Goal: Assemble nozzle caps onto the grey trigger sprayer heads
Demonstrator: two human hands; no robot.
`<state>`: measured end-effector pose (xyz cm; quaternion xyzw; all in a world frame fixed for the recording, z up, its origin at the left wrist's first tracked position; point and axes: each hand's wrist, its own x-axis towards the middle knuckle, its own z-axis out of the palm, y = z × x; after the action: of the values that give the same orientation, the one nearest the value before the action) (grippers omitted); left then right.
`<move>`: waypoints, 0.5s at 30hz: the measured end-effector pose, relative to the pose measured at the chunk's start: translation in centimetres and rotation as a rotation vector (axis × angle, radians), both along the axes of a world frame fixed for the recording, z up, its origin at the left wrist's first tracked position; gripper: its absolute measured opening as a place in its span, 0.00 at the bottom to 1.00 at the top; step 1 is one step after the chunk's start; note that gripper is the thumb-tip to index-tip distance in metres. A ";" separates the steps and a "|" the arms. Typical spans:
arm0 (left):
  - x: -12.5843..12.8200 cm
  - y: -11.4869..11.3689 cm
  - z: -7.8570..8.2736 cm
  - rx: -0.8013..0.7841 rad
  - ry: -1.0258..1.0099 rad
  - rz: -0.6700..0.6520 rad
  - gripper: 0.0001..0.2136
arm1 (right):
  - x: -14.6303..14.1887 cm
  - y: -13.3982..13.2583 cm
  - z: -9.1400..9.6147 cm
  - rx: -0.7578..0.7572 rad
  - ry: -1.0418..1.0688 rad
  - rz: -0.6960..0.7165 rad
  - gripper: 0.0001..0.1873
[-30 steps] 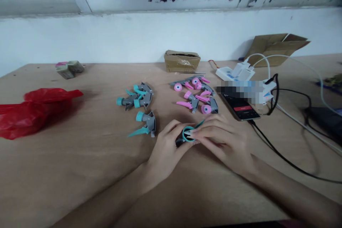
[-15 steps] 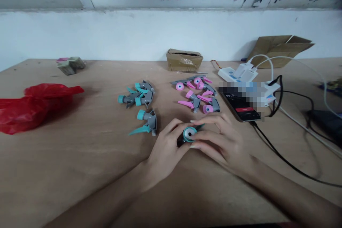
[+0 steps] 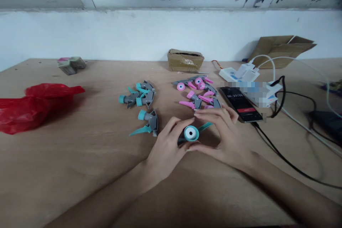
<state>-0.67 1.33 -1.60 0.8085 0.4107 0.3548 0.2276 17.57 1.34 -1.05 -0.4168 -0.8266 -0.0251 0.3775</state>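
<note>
A teal and grey trigger sprayer head point(image 3: 191, 133) sits between both hands, its round teal cap with a white centre facing me. My left hand point(image 3: 167, 149) grips its dark body from the left. My right hand point(image 3: 223, 135) pinches the cap from the right, fingers arched over it, and the teal trigger lever pokes out behind. On the table just left lies one teal sprayer head point(image 3: 148, 123). Behind it is a small pile of teal ones point(image 3: 137, 96). A pile of pink and grey sprayer heads point(image 3: 199, 94) lies just beyond my right hand.
A phone point(image 3: 242, 104) with a timer screen lies right of the pink pile, cabled to a power strip point(image 3: 248, 78). Black and white cables trail across the right side. A red plastic bag point(image 3: 32, 105) lies far left. Cardboard boxes point(image 3: 185, 60) stand along the back wall.
My right hand's fingers have lifted off the cap, which was covered before. The cap's white centre now shows fully and the sprayer has turned slightly toward me.
</note>
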 end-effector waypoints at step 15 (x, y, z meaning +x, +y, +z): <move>-0.7 1.0 1.3 -0.166 -0.255 -0.048 0.20 | 1.7 2.2 -0.4 -0.113 0.033 0.025 0.06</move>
<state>-1.38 2.33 -0.32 0.7448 0.3873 0.4137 0.3523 19.25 3.53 -1.43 -0.4276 -0.8253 0.0332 0.3674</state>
